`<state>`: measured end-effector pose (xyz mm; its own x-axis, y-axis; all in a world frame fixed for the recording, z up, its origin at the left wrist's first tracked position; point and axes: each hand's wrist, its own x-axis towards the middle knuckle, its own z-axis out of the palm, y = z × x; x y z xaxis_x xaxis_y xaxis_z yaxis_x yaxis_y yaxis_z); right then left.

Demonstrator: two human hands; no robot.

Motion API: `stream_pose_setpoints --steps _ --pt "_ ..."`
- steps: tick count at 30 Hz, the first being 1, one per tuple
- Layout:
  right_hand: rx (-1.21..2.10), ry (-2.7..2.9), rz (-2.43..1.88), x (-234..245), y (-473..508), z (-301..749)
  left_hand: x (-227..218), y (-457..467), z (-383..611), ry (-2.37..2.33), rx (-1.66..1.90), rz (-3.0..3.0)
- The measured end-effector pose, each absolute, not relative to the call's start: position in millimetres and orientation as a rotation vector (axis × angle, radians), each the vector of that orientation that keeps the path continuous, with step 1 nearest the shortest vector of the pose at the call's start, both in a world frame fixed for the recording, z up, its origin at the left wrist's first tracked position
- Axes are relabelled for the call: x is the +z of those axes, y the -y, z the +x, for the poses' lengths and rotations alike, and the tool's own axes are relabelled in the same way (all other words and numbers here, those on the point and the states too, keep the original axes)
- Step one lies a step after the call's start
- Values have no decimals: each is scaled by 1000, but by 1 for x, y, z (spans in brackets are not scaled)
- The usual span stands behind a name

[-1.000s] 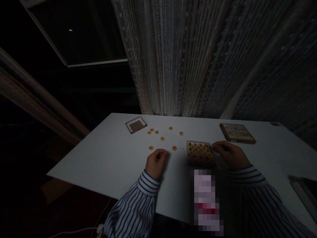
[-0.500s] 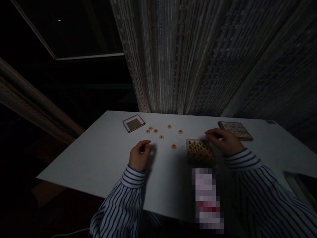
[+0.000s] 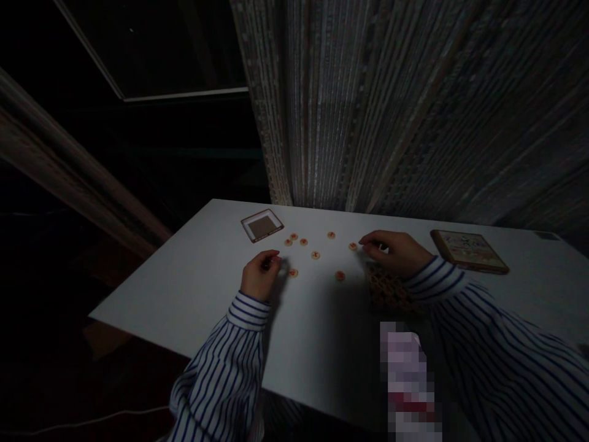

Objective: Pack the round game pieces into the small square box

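Observation:
My left hand is closed, its fingers curled and thumb against them, just above the white table. Whatever it may hold is hidden. Right beside its thumb lies a round Chinese chess piece with a red mark. My right hand reaches over the box of chess pieces, with its fingertips pressed together at the edge of another chess piece. I cannot tell if they touch it or hold anything. Several more round pieces, among them one chess piece in the middle, lie scattered between the hands.
A shallow box lid lies at the back left. On the right is a flat wooden-edged box with a picture on top. A pixelated pale object is at the near edge. A curtain hangs behind the table.
The view has shifted, so the table things appear farther right. My right hand has moved left across the box to a piece. A piece beside my left thumb now shows.

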<state>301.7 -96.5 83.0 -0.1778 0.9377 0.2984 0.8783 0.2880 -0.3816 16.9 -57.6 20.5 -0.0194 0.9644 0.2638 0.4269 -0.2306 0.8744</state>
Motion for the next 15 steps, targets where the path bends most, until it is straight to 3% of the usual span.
stream_pose_setpoints --steps 15 --pt "338 2297 -1712 63 30 238 4 6 27 -1670 970 1990"
